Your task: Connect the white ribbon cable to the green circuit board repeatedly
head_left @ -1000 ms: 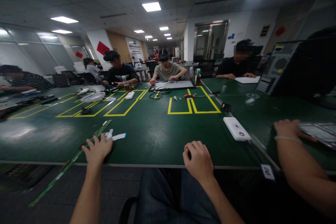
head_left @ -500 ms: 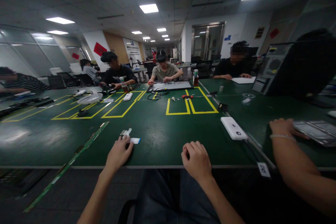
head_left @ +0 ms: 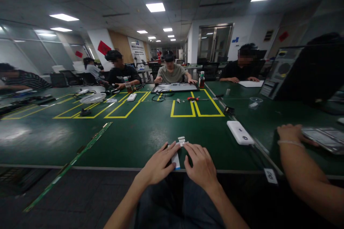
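Note:
A white flat ribbon cable point(head_left: 176, 160) with a blue end lies at the table's front edge, partly covered by my fingers. My left hand point(head_left: 158, 164) holds it, fingers stretched across its upper part and thumb beside the lower strip. From the other side, my right hand point(head_left: 201, 164) reaches the cable's upper end with its fingertips. Its thumb is apart from the fingers. Just beyond the fingertips is a small pale piece point(head_left: 181, 139); whether it belongs to the cable, I cannot tell. A long narrow green circuit board point(head_left: 77, 157) lies to the left, overhanging the edge.
On the right are a white power bank point(head_left: 239, 132) with a cord and a co-worker's arm point(head_left: 298, 164) beside metal-cased drives point(head_left: 326, 137). A red-handled screwdriver point(head_left: 192, 99) lies inside yellow tape markings point(head_left: 182, 116). A black computer tower point(head_left: 303, 71) stands farther right. Several people sit around the table.
My left hand has moved right with the ribbon cable, bringing it in front of me. The cable has turned, and my right hand's curled fingers have straightened to touch it.

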Tool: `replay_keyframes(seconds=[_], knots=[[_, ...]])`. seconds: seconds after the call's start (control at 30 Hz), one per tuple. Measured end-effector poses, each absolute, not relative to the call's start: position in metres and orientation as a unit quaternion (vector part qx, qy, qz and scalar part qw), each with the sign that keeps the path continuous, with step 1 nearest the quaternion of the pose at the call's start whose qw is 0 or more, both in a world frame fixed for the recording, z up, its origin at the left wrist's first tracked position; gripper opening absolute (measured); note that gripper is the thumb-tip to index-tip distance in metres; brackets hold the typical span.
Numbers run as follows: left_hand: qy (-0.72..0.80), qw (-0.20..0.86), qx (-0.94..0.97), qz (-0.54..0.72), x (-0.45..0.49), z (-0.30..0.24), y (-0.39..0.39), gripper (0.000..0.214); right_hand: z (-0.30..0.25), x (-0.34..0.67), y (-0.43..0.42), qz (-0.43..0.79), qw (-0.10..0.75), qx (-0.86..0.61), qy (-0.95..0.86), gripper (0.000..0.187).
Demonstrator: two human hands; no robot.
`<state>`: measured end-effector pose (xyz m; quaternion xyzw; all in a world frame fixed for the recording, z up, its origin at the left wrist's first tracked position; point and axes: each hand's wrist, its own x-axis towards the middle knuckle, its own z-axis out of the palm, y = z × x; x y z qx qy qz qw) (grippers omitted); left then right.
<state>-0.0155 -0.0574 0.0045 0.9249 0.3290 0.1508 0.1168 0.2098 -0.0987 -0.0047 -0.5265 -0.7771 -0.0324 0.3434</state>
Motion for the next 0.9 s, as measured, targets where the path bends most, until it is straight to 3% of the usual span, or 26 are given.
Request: replay_keyframes(seconds=[0.23, 0.43, 0.6, 0.77, 0.9], knots=[[0.265, 0.132, 0.948, 0.114, -0.019, 0.012, -0.058, 0.063, -0.011, 0.209, -0.097, -0.044, 0.325, -0.512, -0.794, 0.044], [0.330, 0.076, 0.927, 0.163, -0.020, 0.002, -0.062, 0.059, -0.012, 0.208, -0.096, -0.046, 0.325, -0.528, -0.783, 0.039], [0.462, -0.025, 0.870, 0.174, -0.060, -0.012, -0.042, 0.058, -0.010, 0.209, -0.096, -0.040, 0.326, -0.530, -0.782, 0.039], [0.705, -0.153, 0.682, 0.121, -0.165, -0.019, -0.017, 0.073, -0.010, 0.208, -0.096, -0.047, 0.322, -0.534, -0.780, 0.039], [0.854, -0.133, 0.491, 0.109, -0.255, -0.021, -0.011, 0.095, -0.011, 0.207, -0.096, -0.045, 0.323, -0.538, -0.777, 0.038]])
